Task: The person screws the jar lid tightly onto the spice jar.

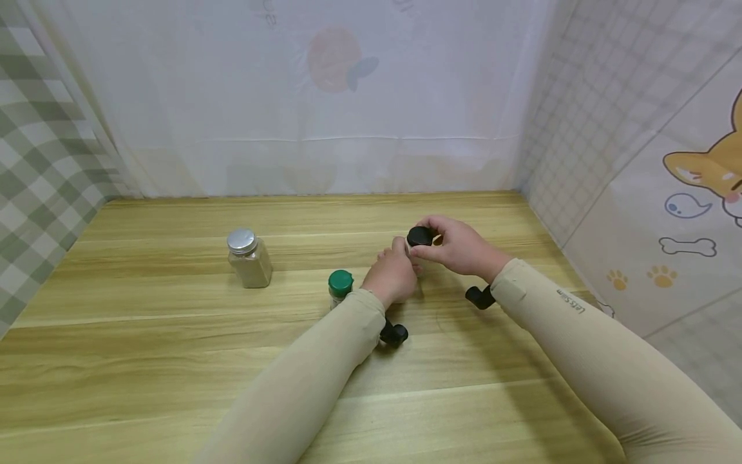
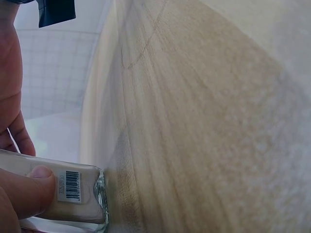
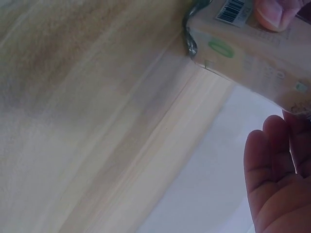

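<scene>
My left hand (image 1: 391, 274) grips a glass spice jar (image 2: 90, 174) filled with pale tan powder, its thumb pressed beside a barcode label. A black cap (image 1: 420, 236) tops the jar, and my right hand (image 1: 462, 248) pinches it between thumb and fingers. From the right wrist view, the jar (image 3: 243, 58) leans, showing a green oval on its label; the other fingers of the right hand (image 3: 277, 170) extend below it. Most of the jar is hidden by the left hand in the head view.
Beside the left forearm stands a green-capped jar (image 1: 340, 283), partly covered by the sleeve. Farther left is a square jar (image 1: 250, 263) with a silver lid. Black wrist-camera parts (image 1: 394, 334) show under the left wrist. White curtains enclose the wooden table (image 1: 145, 348).
</scene>
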